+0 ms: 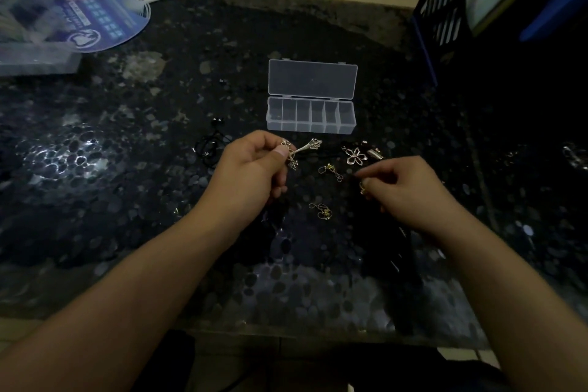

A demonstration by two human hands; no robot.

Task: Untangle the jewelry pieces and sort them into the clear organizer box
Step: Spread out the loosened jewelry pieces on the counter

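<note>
Left hand (251, 165) pinches a silver pendant (302, 149), long axis pointing up-right toward the open organizer box (310, 116). Right hand (402, 184) pinches a small gold piece (362, 187).

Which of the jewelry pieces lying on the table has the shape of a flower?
The silver open-petal flower pendant, just beyond the right hand. The two small gold chain pieces nearby are only tangled links.

Bare tabletop (133, 143) left of hands: open passage. Organizer box (310, 118) straight ahead, lid flat behind. Loose pendants (354, 154) and chains (321, 210) litter the gap between. Black crate (445, 3) blocks far right.
</note>
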